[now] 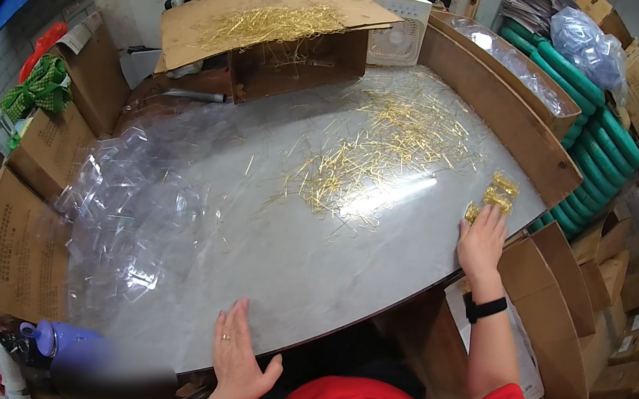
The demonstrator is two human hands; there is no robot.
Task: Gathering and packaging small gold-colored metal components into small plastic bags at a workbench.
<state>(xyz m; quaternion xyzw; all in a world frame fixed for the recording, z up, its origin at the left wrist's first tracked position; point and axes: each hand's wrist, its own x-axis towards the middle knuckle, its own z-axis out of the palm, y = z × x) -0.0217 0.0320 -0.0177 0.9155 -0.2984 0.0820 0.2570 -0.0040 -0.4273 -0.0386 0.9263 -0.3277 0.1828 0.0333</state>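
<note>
My left hand (240,358) lies at the near edge of the grey tabletop (275,268), fingers stretched out and thumb apart, holding nothing. At the table's right edge my right hand (482,246) reaches out, its fingers extended onto small bundles of gold wire pieces (502,192); whether these are bagged is too small to tell. A loose heap of thin gold wire hooks (377,154) spreads over the middle and far part of the table. Many clear plastic bags (125,211) are piled along the left side.
More gold wires lie on a cardboard flap (281,18) at the back, beside a white fan (396,32). A long carton (515,72) of clear plastic borders the far right. Open cardboard boxes (539,318) stand right of me; a purple bottle (63,339) stands near left.
</note>
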